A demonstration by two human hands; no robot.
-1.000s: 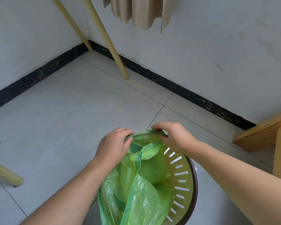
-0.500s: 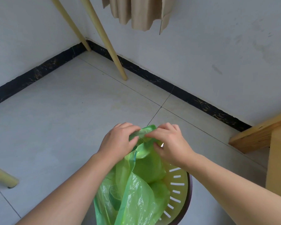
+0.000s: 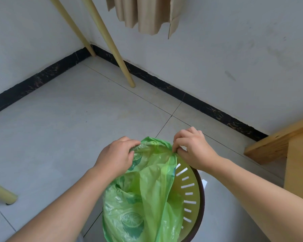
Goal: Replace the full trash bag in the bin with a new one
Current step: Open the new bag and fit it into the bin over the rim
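Head view: low in the frame's centre, the left hand (image 3: 116, 157) grips the green bag's (image 3: 143, 198) mouth, and the right hand (image 3: 192, 149) pinches its edge at the bin's (image 3: 191, 193) far rim. The bag hangs partly inside the bin. It looks like a liner being fitted, its rim not yet stretched round; whether a full bag was removed is not shown.
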